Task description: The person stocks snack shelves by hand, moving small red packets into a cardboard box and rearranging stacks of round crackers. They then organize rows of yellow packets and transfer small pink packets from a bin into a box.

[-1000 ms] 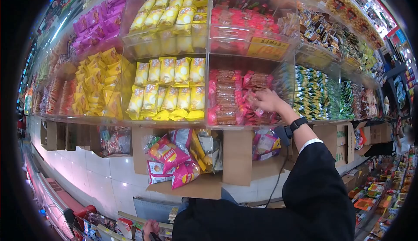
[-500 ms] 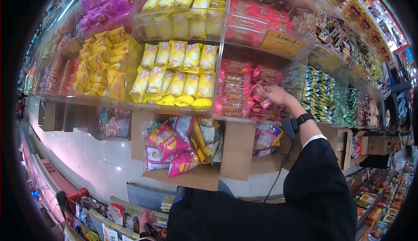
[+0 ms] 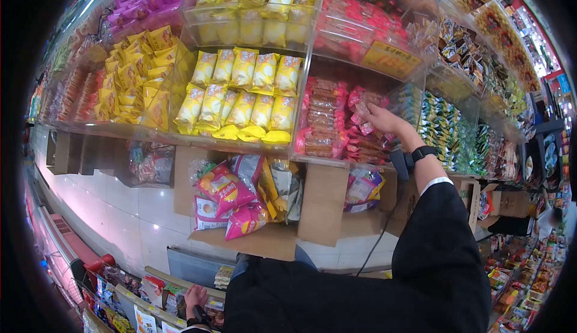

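My right hand (image 3: 383, 121) reaches into a clear plastic bin of pink-wrapped snack packets (image 3: 322, 116). Its fingers are closed on one pink snack packet (image 3: 362, 109), over the right-hand stack of the same packets. A black watch strap shows on that wrist, with a dark device below it. Down at the lower left, my left hand (image 3: 195, 297) hangs empty beside a low shelf edge (image 3: 157, 273), its fingers loosely bent and apart.
Left of the pink bin are yellow snack packets (image 3: 243, 104) in rows. Green packets (image 3: 442, 122) fill a bin at right. Below, an open cardboard box (image 3: 323, 204) flanks bagged chips (image 3: 223, 187). A cable (image 3: 380, 234) hangs by my right arm.
My right hand has moved slightly up and away within the bin with the pink packet. My left hand has shifted a little to the left. The view has tilted slightly.
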Tool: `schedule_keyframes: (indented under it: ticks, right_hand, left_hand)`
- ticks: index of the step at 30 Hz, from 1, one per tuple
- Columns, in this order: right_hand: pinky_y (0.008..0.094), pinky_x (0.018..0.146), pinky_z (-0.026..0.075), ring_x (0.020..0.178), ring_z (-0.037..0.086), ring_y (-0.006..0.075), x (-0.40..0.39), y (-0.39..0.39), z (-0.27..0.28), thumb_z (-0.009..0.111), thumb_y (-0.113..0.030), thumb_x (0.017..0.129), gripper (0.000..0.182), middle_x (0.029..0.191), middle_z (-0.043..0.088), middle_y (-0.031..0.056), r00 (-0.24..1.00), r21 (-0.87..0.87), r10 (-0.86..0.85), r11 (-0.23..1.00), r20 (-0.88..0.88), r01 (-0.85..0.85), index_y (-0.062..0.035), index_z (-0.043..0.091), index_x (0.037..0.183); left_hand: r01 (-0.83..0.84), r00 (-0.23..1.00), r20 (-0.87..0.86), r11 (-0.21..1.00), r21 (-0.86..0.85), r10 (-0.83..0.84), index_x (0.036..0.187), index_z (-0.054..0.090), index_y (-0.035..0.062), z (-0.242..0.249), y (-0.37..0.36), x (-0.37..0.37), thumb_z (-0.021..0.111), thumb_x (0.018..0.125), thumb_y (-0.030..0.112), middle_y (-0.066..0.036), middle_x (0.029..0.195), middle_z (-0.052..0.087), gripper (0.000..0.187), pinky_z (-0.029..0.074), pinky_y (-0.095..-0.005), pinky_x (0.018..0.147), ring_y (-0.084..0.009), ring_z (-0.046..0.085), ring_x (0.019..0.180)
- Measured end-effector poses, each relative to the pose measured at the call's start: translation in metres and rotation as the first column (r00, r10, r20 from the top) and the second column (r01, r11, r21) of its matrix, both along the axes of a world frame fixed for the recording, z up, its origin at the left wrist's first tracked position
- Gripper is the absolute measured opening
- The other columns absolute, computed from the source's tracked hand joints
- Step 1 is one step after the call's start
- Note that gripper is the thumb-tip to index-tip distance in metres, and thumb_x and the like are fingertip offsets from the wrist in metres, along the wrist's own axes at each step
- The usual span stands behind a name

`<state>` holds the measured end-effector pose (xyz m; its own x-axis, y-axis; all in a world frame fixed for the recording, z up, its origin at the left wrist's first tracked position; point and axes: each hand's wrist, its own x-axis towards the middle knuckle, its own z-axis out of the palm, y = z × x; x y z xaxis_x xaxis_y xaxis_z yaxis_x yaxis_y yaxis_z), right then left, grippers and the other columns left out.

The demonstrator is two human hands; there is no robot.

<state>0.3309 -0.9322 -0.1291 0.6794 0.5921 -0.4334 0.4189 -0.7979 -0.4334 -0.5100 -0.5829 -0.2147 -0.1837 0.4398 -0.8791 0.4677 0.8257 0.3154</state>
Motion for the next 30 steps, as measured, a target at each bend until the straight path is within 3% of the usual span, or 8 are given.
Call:
schedule_keyframes:
  ticks: [5,7,8,13,18,24,28,30]
  right_hand:
    - [0.0424,0.099,0.047,0.117,0.059,0.0412,-0.017,0.010,0.042,0.055,-0.056,0.094,0.063,0.127,0.062,0.0246,0.966,0.033,-0.060,0.997,-0.253,0.070,-0.0058,0.056,0.132]
    - [0.0424,0.096,0.048,0.116,0.060,0.0403,-0.006,0.000,0.020,0.057,-0.055,0.093,0.060,0.125,0.063,0.0231,0.993,0.026,0.060,0.998,-0.102,-0.057,-0.0082,0.057,0.131]
    - [0.0442,0.095,0.049,0.113,0.061,0.0422,-0.010,0.002,0.027,0.056,-0.054,0.094,0.063,0.121,0.064,0.0255,0.994,0.036,0.085,0.996,-0.071,-0.082,-0.0052,0.054,0.132]
    - [0.0460,0.091,0.049,0.111,0.060,0.0439,-0.008,0.005,0.032,0.052,-0.047,0.098,0.059,0.116,0.063,0.0302,1.000,-0.086,0.017,0.996,-0.017,-0.019,0.0033,0.050,0.128]
    - [0.0522,0.088,0.047,0.107,0.059,0.0496,-0.003,0.001,0.024,0.052,-0.040,0.100,0.056,0.110,0.062,0.0351,0.993,0.166,0.035,0.985,0.115,-0.054,0.0063,0.042,0.129]
    - [0.0497,0.072,0.053,0.083,0.065,0.0479,-0.002,0.000,0.025,0.051,-0.031,0.102,0.038,0.101,0.065,0.0305,0.974,0.089,-0.128,0.990,0.184,0.114,0.0020,0.042,0.118]
    - [0.0561,0.078,0.047,0.098,0.059,0.0508,-0.009,0.007,0.035,0.060,-0.022,0.096,0.037,0.098,0.063,0.0331,0.981,0.111,-0.152,0.984,0.116,0.140,0.0016,0.040,0.117]
    - [0.0552,0.078,0.048,0.098,0.059,0.0504,-0.016,0.009,0.047,0.065,-0.020,0.093,0.042,0.099,0.064,0.0318,0.969,0.071,0.025,0.997,0.247,-0.044,0.0000,0.040,0.120]
  left_hand:
    - [-0.010,1.000,-0.007,1.000,0.024,0.010,0.133,0.050,0.0140,-0.027,0.005,-0.030,0.059,0.095,0.027,-0.010,0.119,0.063,0.041,0.051,-0.0490,0.076,-0.0300,0.065,0.098]
    - [-0.021,0.999,0.038,0.999,-0.025,0.022,0.132,0.050,0.0153,-0.063,0.016,-0.059,0.060,0.095,0.029,-0.009,0.119,0.063,0.041,0.051,-0.0489,0.075,-0.0297,0.066,0.097]
    - [0.101,0.984,0.141,0.992,0.080,-0.111,0.139,0.048,0.0099,-0.017,0.006,-0.031,0.049,0.103,0.034,-0.031,0.109,0.062,0.044,0.057,-0.0426,0.085,-0.0449,0.060,0.111]
    - [0.024,1.000,0.017,1.000,0.008,-0.024,0.136,0.049,0.0133,-0.028,0.021,-0.009,0.055,0.099,0.032,-0.019,0.114,0.062,0.042,0.054,-0.0451,0.079,-0.0365,0.063,0.104]
    - [0.017,1.000,0.008,1.000,-0.015,-0.017,0.132,0.051,0.0168,-0.046,0.028,-0.041,0.060,0.094,0.030,-0.007,0.119,0.063,0.041,0.050,-0.0476,0.074,-0.0281,0.066,0.096]
    - [-0.004,1.000,-0.029,1.000,0.022,0.005,0.131,0.051,0.0167,-0.015,0.019,-0.011,0.061,0.093,0.030,-0.006,0.118,0.063,0.041,0.051,-0.0447,0.072,-0.0258,0.066,0.095]
    - [-0.038,0.999,-0.007,0.999,0.028,0.038,0.130,0.051,0.0149,-0.011,0.013,-0.006,0.062,0.093,0.027,-0.008,0.115,0.063,0.041,0.052,-0.0417,0.068,-0.0260,0.065,0.091]
    - [-0.047,0.999,-0.010,0.999,0.014,0.047,0.130,0.051,0.0146,-0.014,0.012,-0.004,0.062,0.092,0.026,-0.008,0.114,0.063,0.041,0.052,-0.0415,0.068,-0.0260,0.065,0.090]
